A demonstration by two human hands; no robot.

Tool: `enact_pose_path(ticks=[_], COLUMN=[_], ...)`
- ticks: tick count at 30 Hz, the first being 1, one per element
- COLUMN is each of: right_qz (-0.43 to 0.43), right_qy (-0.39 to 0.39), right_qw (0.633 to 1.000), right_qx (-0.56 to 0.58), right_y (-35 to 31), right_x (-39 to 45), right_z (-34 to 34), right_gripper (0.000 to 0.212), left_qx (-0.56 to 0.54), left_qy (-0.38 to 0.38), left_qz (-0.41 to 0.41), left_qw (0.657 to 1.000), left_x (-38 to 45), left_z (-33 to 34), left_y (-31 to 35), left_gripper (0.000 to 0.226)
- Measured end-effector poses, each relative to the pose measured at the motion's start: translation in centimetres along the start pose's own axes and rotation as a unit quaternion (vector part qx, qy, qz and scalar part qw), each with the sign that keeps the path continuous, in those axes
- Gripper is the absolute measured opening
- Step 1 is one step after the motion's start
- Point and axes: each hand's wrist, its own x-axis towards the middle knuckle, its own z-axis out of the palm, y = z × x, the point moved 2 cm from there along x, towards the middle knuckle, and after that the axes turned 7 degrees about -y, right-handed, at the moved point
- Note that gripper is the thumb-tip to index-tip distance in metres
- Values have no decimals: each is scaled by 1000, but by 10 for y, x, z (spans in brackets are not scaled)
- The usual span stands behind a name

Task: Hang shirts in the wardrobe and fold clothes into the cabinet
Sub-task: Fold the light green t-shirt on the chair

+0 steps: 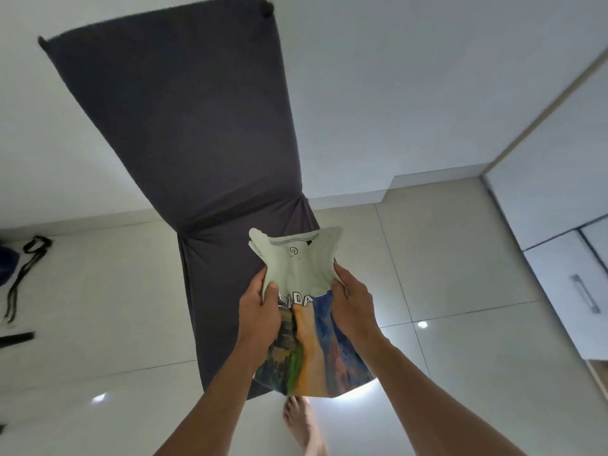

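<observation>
A white T-shirt (304, 268) with a colourful landscape print and white letters hangs in the air in front of me, collar end up. My left hand (260, 307) grips its left side just below the collar. My right hand (353, 301) grips the right side at the same height. The printed lower part droops between my forearms towards the floor. White cabinet doors (559, 291) with a metal handle (585, 292) stand at the right.
A dark grey covered mattress (197, 143) leans against the white wall and folds onto the glossy tiled floor (444, 258). Black straps (26, 268) lie on the floor at the left. My bare foot (301, 422) stands below the shirt.
</observation>
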Motion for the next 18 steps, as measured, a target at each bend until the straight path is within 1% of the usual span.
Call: enact_pose_path(ticks=[6,10,14,18], right_qz=[20,37,67,66], right_qy=[116,216,294,381], right_qw=[991,966,942,908], right_qx=[71,134,150,161], right_y=[-9,-10,-7,-7], right_x=[-95,-195,-290,-375], right_z=[-112,-207,-293,-361], right_gripper=[42,41,47,44], left_qx=[-8,0,-3,24], left_qy=[-99,-198,-294,-379], left_qz=[54,71,102,135], left_qw=[994,978,950,915], left_x=[-81,-167,-256,-330], left_z=[64,125,186,248], left_y=[82,146,209,250], left_gripper=[35,31,28,30])
